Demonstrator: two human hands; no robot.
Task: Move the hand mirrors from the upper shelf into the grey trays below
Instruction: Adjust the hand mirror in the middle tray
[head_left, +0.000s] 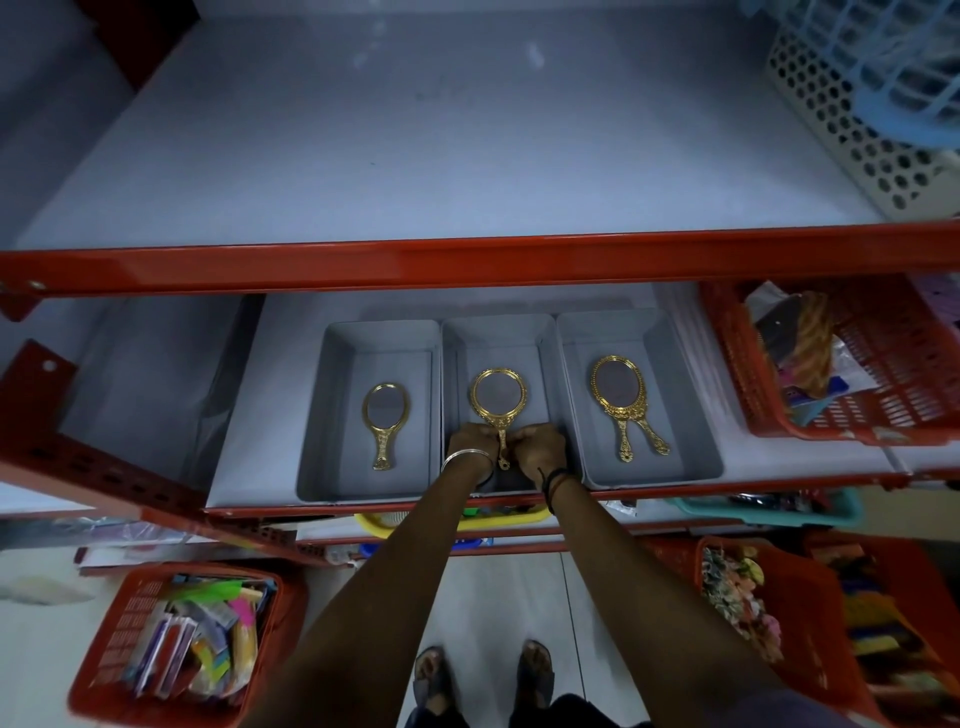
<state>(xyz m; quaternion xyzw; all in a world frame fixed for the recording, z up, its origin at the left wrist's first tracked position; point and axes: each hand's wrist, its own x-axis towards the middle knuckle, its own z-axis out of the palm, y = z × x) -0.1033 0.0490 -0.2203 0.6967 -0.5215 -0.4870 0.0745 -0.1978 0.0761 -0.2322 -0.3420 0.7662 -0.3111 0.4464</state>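
Observation:
Three grey trays stand side by side on the lower shelf: the left tray, the middle tray and the right tray. A small gold oval hand mirror lies in the left tray. Two gold oval mirrors lie stacked in the right tray, handles splayed. My left hand and my right hand both pinch the handle of a round gold mirror inside the middle tray. The upper shelf holds no mirrors.
A red shelf rail crosses above the trays. A red basket sits right of the trays, and white and blue perforated baskets stand at the upper right. Red baskets of goods stand on the floor by my feet.

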